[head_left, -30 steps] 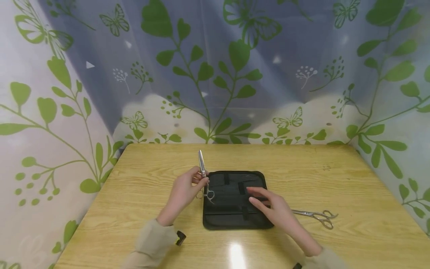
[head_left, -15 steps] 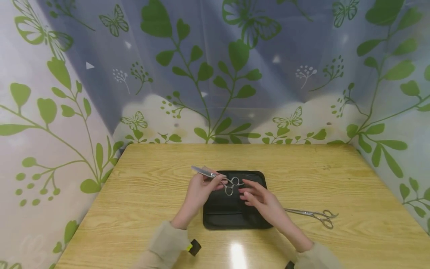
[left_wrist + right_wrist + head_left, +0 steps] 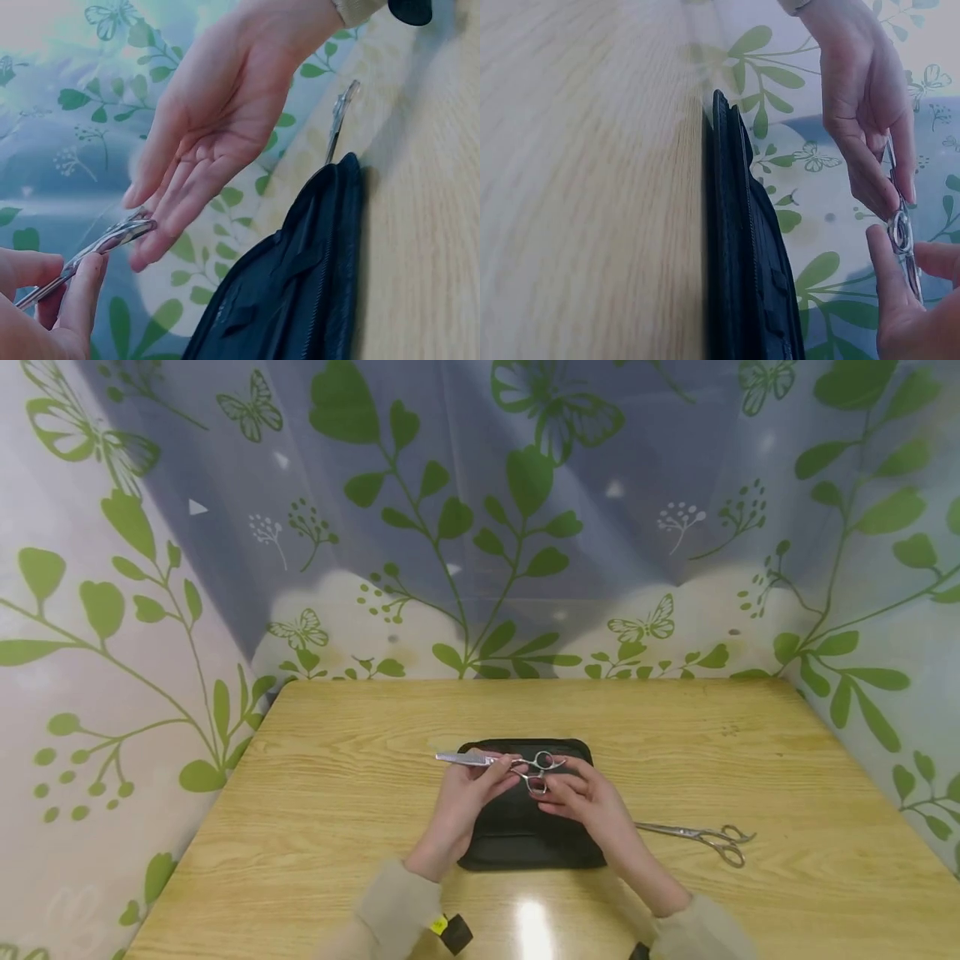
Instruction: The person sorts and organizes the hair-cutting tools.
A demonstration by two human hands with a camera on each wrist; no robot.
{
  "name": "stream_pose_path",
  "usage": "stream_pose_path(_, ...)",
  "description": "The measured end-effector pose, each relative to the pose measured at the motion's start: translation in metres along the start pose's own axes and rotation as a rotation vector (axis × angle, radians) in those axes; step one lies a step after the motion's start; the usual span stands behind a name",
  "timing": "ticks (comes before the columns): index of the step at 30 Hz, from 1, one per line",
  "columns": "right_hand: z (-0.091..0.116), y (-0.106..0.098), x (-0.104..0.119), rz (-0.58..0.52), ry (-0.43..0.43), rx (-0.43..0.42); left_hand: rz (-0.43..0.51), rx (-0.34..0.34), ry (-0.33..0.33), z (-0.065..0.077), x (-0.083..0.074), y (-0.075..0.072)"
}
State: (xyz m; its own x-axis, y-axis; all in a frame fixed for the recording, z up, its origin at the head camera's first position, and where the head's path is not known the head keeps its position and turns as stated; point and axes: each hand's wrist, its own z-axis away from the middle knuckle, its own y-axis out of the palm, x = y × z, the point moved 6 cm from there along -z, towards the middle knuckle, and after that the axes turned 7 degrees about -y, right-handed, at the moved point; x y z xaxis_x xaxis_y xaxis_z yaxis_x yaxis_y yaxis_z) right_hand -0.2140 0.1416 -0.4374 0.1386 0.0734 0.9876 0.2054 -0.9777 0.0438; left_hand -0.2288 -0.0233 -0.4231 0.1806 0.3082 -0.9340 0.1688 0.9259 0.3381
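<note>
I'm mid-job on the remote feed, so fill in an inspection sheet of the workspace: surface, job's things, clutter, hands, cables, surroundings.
Surface: wood-grain table, with a bright reflection near the front.
Job's things: toothed scissors held above the black case, which lies on the table; second scissors on the table, right of the case, blades partly hidden.
Clutter: nothing seen.
Left hand: pinches the toothed scissors.
Right hand: at the handle end of the same scissors; whether it grips them is unclear.
Cables: nothing seen.
Surroundings: leaf-and-butterfly printed sheets behind and at both sides.
</note>
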Motion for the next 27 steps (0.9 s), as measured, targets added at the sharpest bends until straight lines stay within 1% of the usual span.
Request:
stream_pose_path(4, 0.000, -0.001, -0.001, -0.052, 0.033, -0.037, 0.023, 0.019, -0.002, 0.001, 0.005, 0.004)
stream_pose_path(7, 0.001, -0.002, -0.003, -0.073, 0.045, -0.043, 0.026, 0.034, 0.001, 0.001, 0.007, 0.006)
stream_pose_path(10, 0.001, -0.004, -0.004, -0.080, 0.052, -0.053, 0.014, 0.038, 0.002, 0.001, 0.007, 0.007)
stream_pose_path(15, 0.001, -0.006, -0.003, -0.085, 0.048, -0.065, -0.023, 0.022, 0.002, -0.001, 0.008, 0.006)
stream_pose_path(17, 0.002, -0.006, -0.002, -0.091, 0.044, -0.076, -0.054, 0.011, 0.002, -0.002, 0.008, 0.006)
stream_pose_path(22, 0.002, -0.007, -0.001, -0.095, 0.024, -0.090, -0.165, -0.017, -0.016, -0.002, 0.007, 0.003)
stream_pose_path(25, 0.001, -0.009, -0.003, -0.094, -0.012, -0.083, -0.261, -0.022, -0.004, 0.002, -0.002, 0.005)
stream_pose_path(27, 0.001, -0.010, -0.003, -0.098, -0.049, -0.075, -0.336, -0.016, 0.028, 0.006, -0.012, 0.008)
